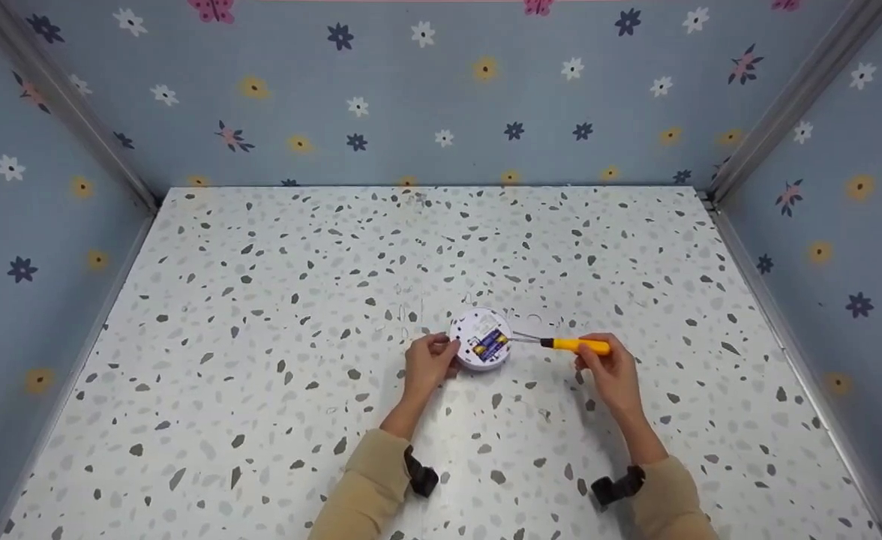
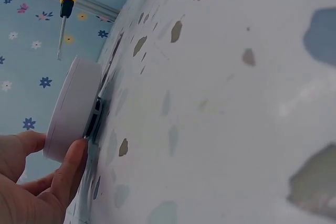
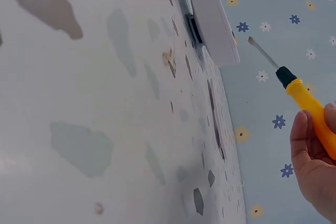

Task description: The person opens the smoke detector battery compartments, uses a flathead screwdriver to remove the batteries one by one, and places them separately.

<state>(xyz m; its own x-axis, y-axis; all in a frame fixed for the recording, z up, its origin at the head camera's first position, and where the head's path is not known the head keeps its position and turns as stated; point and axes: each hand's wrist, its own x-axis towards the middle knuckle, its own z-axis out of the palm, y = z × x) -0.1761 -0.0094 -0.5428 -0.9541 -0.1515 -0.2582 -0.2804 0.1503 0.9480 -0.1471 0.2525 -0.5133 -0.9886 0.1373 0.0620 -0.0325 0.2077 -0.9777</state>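
A round white device (image 1: 473, 324) lies on the speckled table, its open compartment showing batteries (image 1: 490, 345) in purple and yellow wrappers. My left hand (image 1: 431, 361) grips its left edge between thumb and fingers; the left wrist view shows the device's side wall (image 2: 73, 108) held there. In my right hand (image 1: 615, 373) is a flat-blade screwdriver (image 1: 582, 346) with a yellow handle and black collar. Its blade points left toward the batteries. In the right wrist view the screwdriver tip (image 3: 251, 40) stands a little apart from the device's face.
Blue flowered panels (image 1: 441, 90) enclose the table (image 1: 261, 420) at the back and both sides, joined by metal corner posts (image 1: 793, 97). Black wrist cameras (image 1: 422, 476) are strapped near both sleeves.
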